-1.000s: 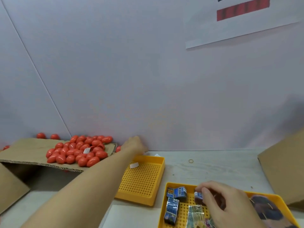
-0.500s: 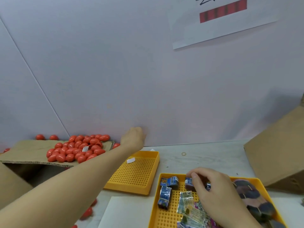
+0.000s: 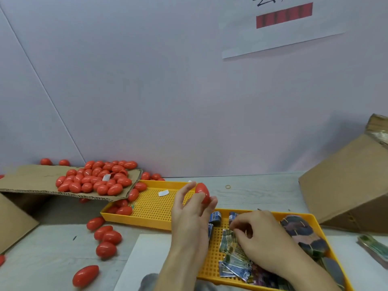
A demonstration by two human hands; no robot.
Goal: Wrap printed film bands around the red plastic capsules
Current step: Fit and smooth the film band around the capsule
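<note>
- My left hand (image 3: 190, 215), at frame centre, pinches one red capsule (image 3: 202, 193) between thumb and fingertips, raised above the rear yellow tray (image 3: 147, 217).
- My right hand (image 3: 260, 236), lower right of centre, has its fingers curled down into loose printed film bands (image 3: 233, 252) in the near yellow tray (image 3: 310, 217); I cannot tell whether it has one pinched.
- I judge the capsule light, hard and slick, best held by its ends so the middle stays free; the film looks thin, floppy and easily creased.
- More capsules (image 3: 94, 179) heap on a cardboard flap (image 3: 27, 179) at left; others lie scattered on the pale grey table (image 3: 262, 192).
- A plain lilac wall fills the upper frame, bearing a paper notice (image 3: 279, 30).
</note>
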